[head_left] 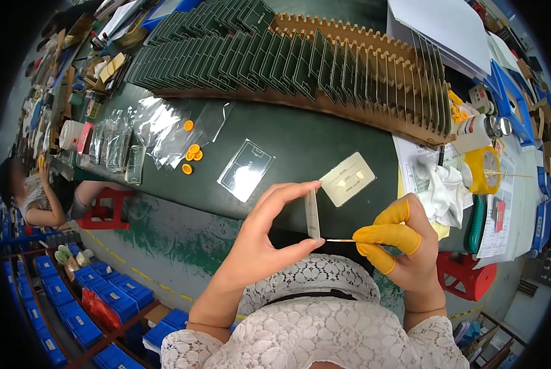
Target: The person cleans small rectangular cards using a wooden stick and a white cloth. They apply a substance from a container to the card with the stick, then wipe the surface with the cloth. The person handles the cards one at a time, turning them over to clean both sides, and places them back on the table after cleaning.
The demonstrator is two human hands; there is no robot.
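My left hand (255, 237) pinches a thin pale rectangular panel (312, 215) by its edges, between thumb and fingertips. The panel stands almost edge-on to me. Yellow finger cots cover several fingers of my right hand (404, 246), which grips a thin stick (339, 240). The stick's far end meets or nearly meets the panel's lower edge by my left thumb; its tip is too small to make out. Just beyond my hands, a similar cream panel (350, 178) lies flat on the dark green table. Left of that lies a glossy dark green panel (246, 169) with white lines.
Slotted cardboard racks (349, 114) full of upright dark green panels span the back. Orange finger cots (194, 152) and clear plastic bags (165, 129) lie left. On the right are a white cloth (438, 190), yellow tape (486, 170), a bottle (472, 133) and a green-handled tool (476, 224). Another person (48, 197) sits far left.
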